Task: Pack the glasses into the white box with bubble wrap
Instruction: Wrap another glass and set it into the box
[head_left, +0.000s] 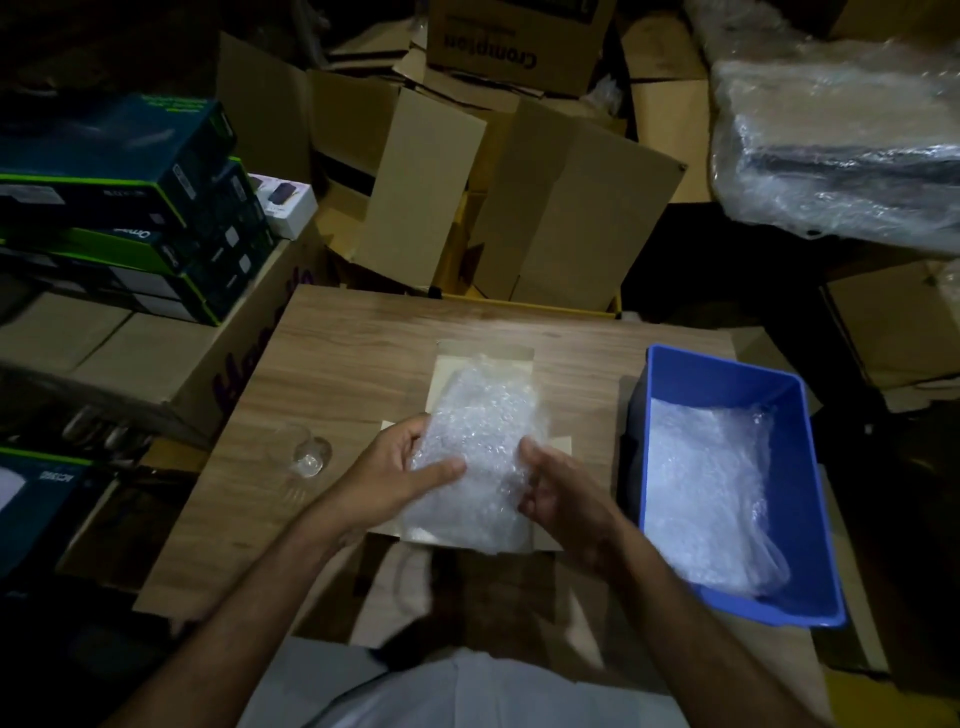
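A bubble wrap bundle (480, 447) lies over the open white box (485, 364) in the middle of the wooden table (343, 358). My left hand (400, 473) grips the bundle's left side, thumb across its front. My right hand (563, 486) holds the bundle's right edge with curled fingers. What the wrap holds is hidden. A clear drinking glass (304, 449) stands on the table to the left of my left hand, apart from it.
A blue plastic bin (810, 467) with more bubble wrap (711, 493) sits at the table's right. Stacked dark product boxes (130, 208) and cardboard cartons (519, 208) crowd the left and far sides. A plastic-wrapped bundle (841, 140) lies at the upper right.
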